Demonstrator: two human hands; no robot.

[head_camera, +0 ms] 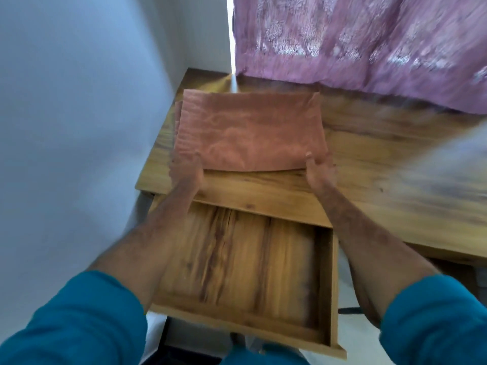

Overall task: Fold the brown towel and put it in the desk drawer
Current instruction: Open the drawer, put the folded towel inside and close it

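On the desk (369, 164), just behind the pulled-out drawer (237, 262), the folded brown towel (250, 133) is laid flat. Its near corners are gripped by both hands: left hand (188, 169) at the left corner, right hand (317, 171) at the right, fingers closed on the cloth. Nothing is seen inside the drawer. A pink curtain (369, 43) is hung behind the towel.

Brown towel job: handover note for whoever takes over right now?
Left hand: gripping the near-left corner of the folded brown cloth towel.
Right hand: gripping its near-right corner.
Towel: folded into a rectangle, on the wooden desk top, near edge at the hands.
Wooden desk drawer: pulled open below the hands, nothing visible in it.
Done: folding, drawer opened.
Left: bring the towel toward you, lower it into the drawer, probably shut it.
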